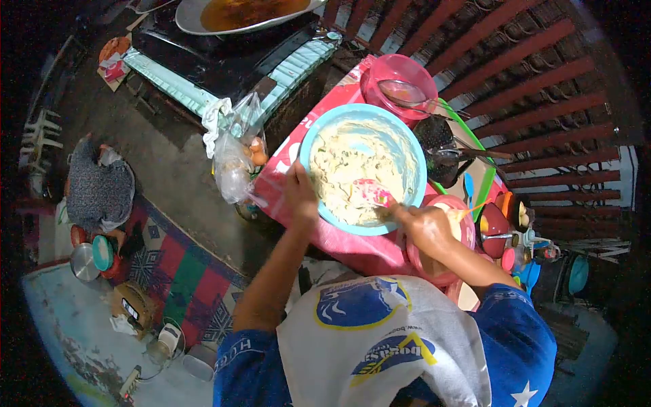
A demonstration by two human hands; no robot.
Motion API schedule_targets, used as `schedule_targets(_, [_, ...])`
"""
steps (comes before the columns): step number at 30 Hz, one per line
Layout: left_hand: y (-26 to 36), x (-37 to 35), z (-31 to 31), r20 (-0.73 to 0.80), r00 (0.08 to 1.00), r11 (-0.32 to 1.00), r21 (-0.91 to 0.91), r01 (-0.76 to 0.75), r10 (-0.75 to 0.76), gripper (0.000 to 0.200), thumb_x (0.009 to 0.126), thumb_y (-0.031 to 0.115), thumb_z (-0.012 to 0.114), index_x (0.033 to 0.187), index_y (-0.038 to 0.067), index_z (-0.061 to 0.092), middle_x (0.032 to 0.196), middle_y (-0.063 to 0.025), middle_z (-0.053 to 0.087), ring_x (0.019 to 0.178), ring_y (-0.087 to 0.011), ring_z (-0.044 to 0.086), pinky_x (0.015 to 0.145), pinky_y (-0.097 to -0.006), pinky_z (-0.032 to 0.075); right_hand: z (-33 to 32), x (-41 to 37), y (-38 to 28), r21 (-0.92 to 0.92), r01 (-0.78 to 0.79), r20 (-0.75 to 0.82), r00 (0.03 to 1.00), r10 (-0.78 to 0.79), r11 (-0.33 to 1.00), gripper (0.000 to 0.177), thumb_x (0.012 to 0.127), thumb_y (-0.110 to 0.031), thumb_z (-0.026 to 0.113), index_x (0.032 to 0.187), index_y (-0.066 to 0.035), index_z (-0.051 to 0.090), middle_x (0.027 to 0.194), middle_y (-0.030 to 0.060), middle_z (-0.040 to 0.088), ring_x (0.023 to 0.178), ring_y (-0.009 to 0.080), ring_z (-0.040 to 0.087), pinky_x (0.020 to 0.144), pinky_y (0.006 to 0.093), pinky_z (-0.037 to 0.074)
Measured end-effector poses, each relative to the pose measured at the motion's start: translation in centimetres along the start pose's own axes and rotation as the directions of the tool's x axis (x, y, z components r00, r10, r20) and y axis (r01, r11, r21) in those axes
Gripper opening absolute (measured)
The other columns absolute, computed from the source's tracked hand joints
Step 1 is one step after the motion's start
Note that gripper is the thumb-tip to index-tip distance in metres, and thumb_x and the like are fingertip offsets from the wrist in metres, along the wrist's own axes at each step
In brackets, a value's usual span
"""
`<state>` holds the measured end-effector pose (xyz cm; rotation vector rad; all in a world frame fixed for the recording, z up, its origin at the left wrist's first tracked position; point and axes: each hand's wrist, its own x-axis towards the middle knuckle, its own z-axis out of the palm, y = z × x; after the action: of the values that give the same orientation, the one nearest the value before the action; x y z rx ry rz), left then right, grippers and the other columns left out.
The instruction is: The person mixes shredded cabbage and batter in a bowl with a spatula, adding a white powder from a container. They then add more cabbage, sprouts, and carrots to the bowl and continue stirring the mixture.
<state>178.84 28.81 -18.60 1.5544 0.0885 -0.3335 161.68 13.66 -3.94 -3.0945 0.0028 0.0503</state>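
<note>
A light-blue bowl (422, 159) holds a pale, lumpy batter (339, 163) with dark flecks. My left hand (300, 193) grips the bowl's left rim. In my right hand (424, 227) is a pink patterned spatula (371, 192), its blade resting in the batter near the bowl's lower right side. The bowl stands on a small table with a red and pink cloth (278, 163). Right of my right hand, partly behind it, sits a pink container (468, 227) with something pale in it.
A wide pan of brown oil (254, 13) stands on a black stove (203, 57) at upper left. Plastic bags (232, 163) with eggs hang beside the table. A pink basin (400, 74), green-edged tray (483, 169) and black pan (434, 139) lie right. Another person (100, 183) is at far left.
</note>
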Motion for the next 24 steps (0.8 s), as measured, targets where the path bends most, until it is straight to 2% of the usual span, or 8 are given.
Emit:
schedule_targets(2, [-0.2,-2.5,0.5,-0.082,0.994,0.998,-0.013,-0.067,0.066,0.041,0.095,0.031,0.038,0.110,-0.005,0.053,0.100,-0.0107,0.060,0.089,-0.0154,0.055,0.078,-0.0272,0.043,-1.8,-0.2,1.3,0.193,-0.145,0.050,0.989,0.138,0.970,0.024,0.077,-0.020,0.058,0.100,-0.015,0.063,0.064,0.0132,0.061,0.052,0.0282,0.060,0.047,0.0391,0.047])
schedule_targets(7, [-2.4,-1.2,0.4,-0.071,0.997,0.983,-0.183,0.027,-0.041,0.039,0.095,0.029,0.040,0.116,-0.004,0.050,0.108,-0.0108,0.058,0.097,-0.0146,0.053,0.084,-0.0260,0.041,-0.9,3.9,6.6,0.038,-0.419,0.049,0.907,0.417,0.907,0.024,0.080,-0.030,0.056,0.098,-0.016,0.065,0.069,0.0165,0.063,0.064,0.0335,0.062,0.060,0.0440,0.049])
schedule_targets(9, [-3.7,0.9,0.0,-0.003,0.904,0.902,0.069,-0.427,0.428,0.040,0.095,0.030,0.041,0.111,-0.004,0.054,0.099,-0.0079,0.061,0.091,-0.0139,0.054,0.081,-0.0259,0.042,1.7,7.0,8.7,-0.005,-0.446,0.137,0.886,0.443,0.895,0.027,0.080,-0.034,0.054,0.098,-0.016,0.064,0.076,0.0165,0.064,0.072,0.0345,0.062,0.066,0.0448,0.048])
schedule_targets(10, [-2.6,2.0,-0.5,-0.006,0.903,0.900,0.070,-0.429,0.431,0.040,0.095,0.030,0.041,0.111,-0.004,0.054,0.099,-0.0079,0.061,0.091,-0.0139,0.054,0.081,-0.0259,0.042,4.1,8.8,9.9,0.005,-0.424,0.140,0.897,0.419,0.905,0.028,0.081,-0.034,0.053,0.098,-0.016,0.064,0.077,0.0157,0.064,0.072,0.0341,0.062,0.066,0.0439,0.048])
schedule_targets(12, [0.8,4.4,-1.0,0.302,0.941,0.977,0.100,-0.188,0.150,0.039,0.094,0.031,0.043,0.104,-0.003,0.058,0.087,-0.0047,0.062,0.084,-0.0126,0.055,0.076,-0.0255,0.043,6.9,12.2,10.5,0.127,-0.337,0.120,0.939,0.323,0.933,0.028,0.081,-0.035,0.054,0.100,-0.017,0.064,0.077,0.0137,0.065,0.072,0.0324,0.062,0.065,0.0412,0.048])
schedule_targets(17, [0.0,8.7,0.9,0.332,0.934,0.987,-0.138,-0.086,0.128,0.037,0.093,0.030,0.046,0.097,-0.003,0.062,0.082,-0.0018,0.062,0.076,-0.0087,0.054,0.069,-0.0234,0.043,7.5,15.4,11.0,0.625,-0.219,0.217,0.971,0.102,0.749,0.025,0.077,-0.032,0.063,0.100,-0.020,0.066,0.073,0.0104,0.065,0.063,0.0268,0.062,0.059,0.0349,0.048])
schedule_targets(21, [-1.5,10.9,2.0,0.424,0.905,0.969,-0.226,0.099,0.007,0.036,0.093,0.029,0.047,0.098,-0.003,0.062,0.085,-0.0026,0.063,0.073,-0.0072,0.055,0.068,-0.0218,0.043,4.2,12.3,8.5,0.249,0.175,-0.094,0.983,-0.156,0.953,0.024,0.076,-0.029,0.064,0.099,-0.020,0.066,0.065,0.0095,0.062,0.052,0.0263,0.058,0.049,0.0351,0.047])
schedule_targets(24, [-1.0,10.6,1.9,0.459,0.889,0.950,-0.279,0.139,0.005,0.036,0.093,0.029,0.047,0.101,-0.003,0.061,0.086,-0.0031,0.064,0.074,-0.0082,0.056,0.069,-0.0218,0.044,0.9,7.9,5.8,0.175,0.279,-0.042,0.960,-0.276,0.944,0.028,0.075,-0.026,0.063,0.102,-0.018,0.063,0.063,0.0086,0.061,0.048,0.0253,0.057,0.043,0.0354,0.045])
